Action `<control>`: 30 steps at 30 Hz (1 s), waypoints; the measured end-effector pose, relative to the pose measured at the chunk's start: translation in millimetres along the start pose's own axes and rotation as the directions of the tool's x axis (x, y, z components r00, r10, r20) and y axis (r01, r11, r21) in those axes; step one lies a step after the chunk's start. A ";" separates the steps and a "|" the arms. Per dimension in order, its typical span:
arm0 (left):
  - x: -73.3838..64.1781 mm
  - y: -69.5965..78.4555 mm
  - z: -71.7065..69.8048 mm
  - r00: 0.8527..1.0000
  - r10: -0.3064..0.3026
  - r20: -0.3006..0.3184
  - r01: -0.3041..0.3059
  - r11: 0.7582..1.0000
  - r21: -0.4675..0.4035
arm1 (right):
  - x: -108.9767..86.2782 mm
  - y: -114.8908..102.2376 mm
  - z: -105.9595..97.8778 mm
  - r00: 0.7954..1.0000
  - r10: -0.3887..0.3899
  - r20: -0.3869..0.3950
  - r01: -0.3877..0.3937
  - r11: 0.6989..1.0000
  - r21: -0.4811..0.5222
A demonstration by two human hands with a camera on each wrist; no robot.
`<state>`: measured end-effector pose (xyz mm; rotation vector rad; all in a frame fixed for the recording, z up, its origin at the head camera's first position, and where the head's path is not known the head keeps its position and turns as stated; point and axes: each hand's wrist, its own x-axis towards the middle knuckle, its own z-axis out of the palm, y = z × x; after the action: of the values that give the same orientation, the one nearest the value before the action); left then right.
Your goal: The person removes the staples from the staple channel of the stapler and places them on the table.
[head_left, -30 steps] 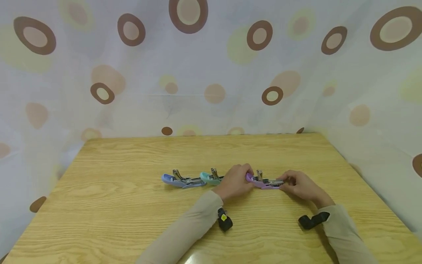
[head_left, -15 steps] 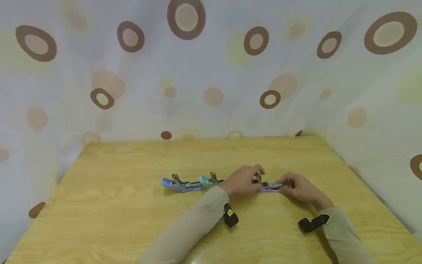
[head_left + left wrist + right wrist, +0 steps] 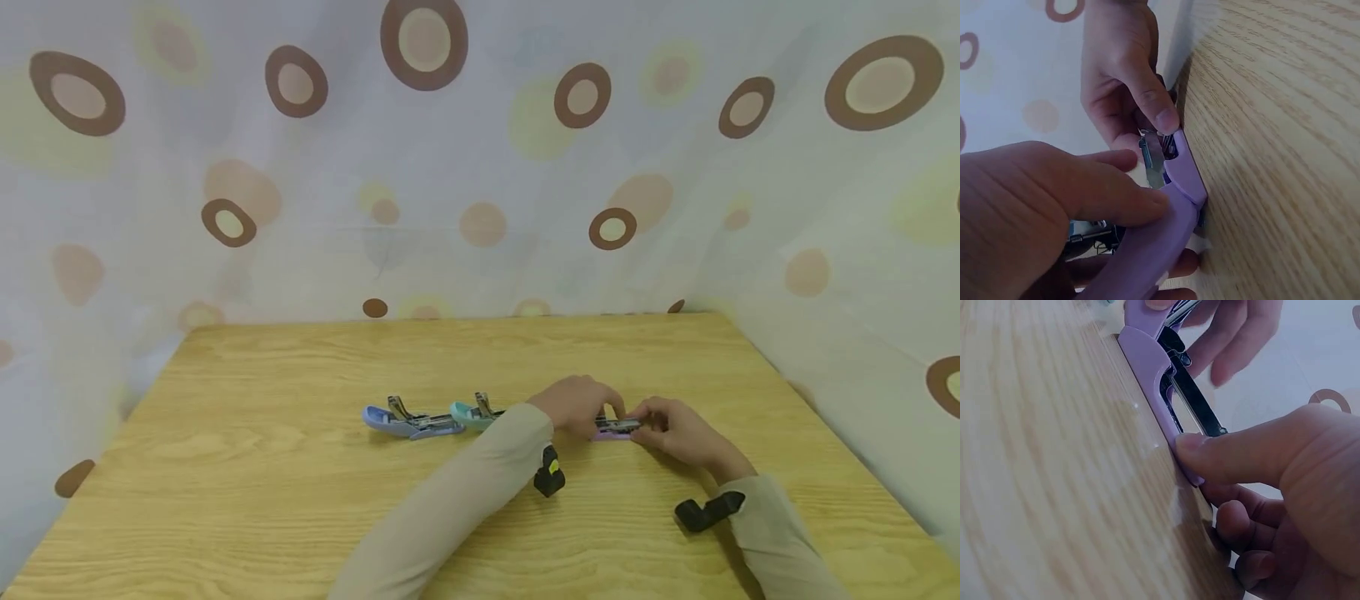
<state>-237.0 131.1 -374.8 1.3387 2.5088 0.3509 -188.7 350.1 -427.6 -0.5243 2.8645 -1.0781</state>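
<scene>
A purple stapler, its cover swung up from the base, lies at the right of the row in the head view, mostly covered by the hands. My left hand grips its cover, the thumb along the purple shell and fingers behind it in the left wrist view. With thumb and fingers, my right hand pinches the far end of the stapler's base, low by the table. The metal staple channel shows between the two hands in the right wrist view.
Left of the hands, a blue stapler and a teal stapler lie opened out in line on the wooden table. My left forearm partly covers the teal one. A patterned cloth hangs behind the table.
My left hand has moved right along the purple stapler, its cover swinging up and over toward the right hand. The right hand keeps its pinch on the base. The other staplers stay put.
</scene>
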 end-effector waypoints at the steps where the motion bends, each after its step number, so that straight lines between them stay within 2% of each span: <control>1: 1.1 2.3 -1.0 1.000 -0.015 0.014 0.015 1.000 0.025 | 0.1 0.3 0.1 1.000 -0.005 0.002 0.005 1.000 0.008; 4: 3.5 6.0 -1.3 0.998 -0.051 0.037 0.048 0.996 0.069 | 0.4 0.3 -0.1 1.000 -0.013 0.011 0.012 0.999 0.032; 7: 4.6 7.7 -0.2 0.996 -0.073 0.043 0.071 0.995 0.065 | 0.2 -0.1 -0.8 1.000 -0.017 0.016 0.016 0.999 0.039; 16: 3.3 7.3 -1.5 0.996 -0.062 0.065 0.060 0.998 0.031 | -1.0 -0.7 0.6 1.000 -0.019 0.012 0.018 0.999 0.036; 22: 3.2 3.7 -1.9 0.997 -0.056 0.057 0.055 0.998 0.025 | 1.0 -4.1 2.4 0.999 -0.040 0.010 0.040 0.999 0.026; 26: 4.8 2.3 -1.4 0.999 -0.023 0.035 0.022 1.000 0.016 | 1.2 -8.1 2.4 0.995 -0.100 0.001 0.100 0.995 0.008; 30: 6.7 3.4 -1.0 1.000 0.027 0.014 -0.028 1.000 0.013 | 1.2 -10.8 4.5 0.980 -0.195 -0.032 0.196 0.981 0.006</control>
<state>-238.3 138.4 -373.5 1.3768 2.4874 0.3307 -185.9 339.2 -424.0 -0.8104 2.8818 -1.1341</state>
